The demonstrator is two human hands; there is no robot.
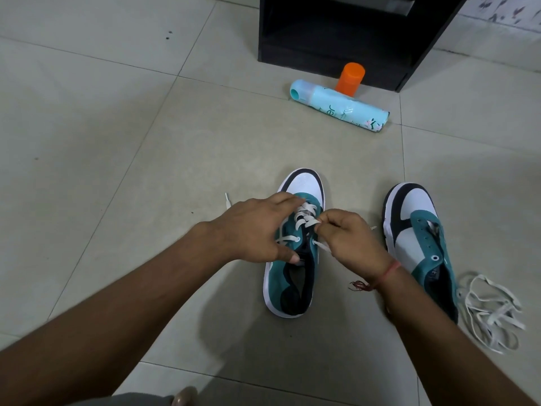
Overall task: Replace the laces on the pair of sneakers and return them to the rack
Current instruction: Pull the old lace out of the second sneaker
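Two bare hands work over a teal, white and black sneaker [292, 276] that stands on the tiled floor [117, 142], toe pointing away from the person. The left hand [251, 230] lies across the sneaker's left side, fingers spread and lightly bent over the eyelets, thumb low near the tongue opening; whether it grips anything cannot be told. The right hand [348, 238] is curled, its fingertips pinching the white lace [306, 216] at the right-hand eyelets. The lace already crosses the upper rows nearest the toe, and one loose end [227, 199] trails onto the floor to the left. A red thread band [386, 272] circles the right wrist.

The second sneaker [418, 238] stands just to the right, same colours, its eyelets bare. Beside its heel lies a loose tangle of white laces [491, 315].

Farther off, a pale blue spray can [339, 105] lies on its side, printed with a floral pattern and writing too small and turned to read. An orange-capped container [349, 79] stands upright just behind it, against the foot of a black rack [330, 30]. No brand name is legible on either sneaker.
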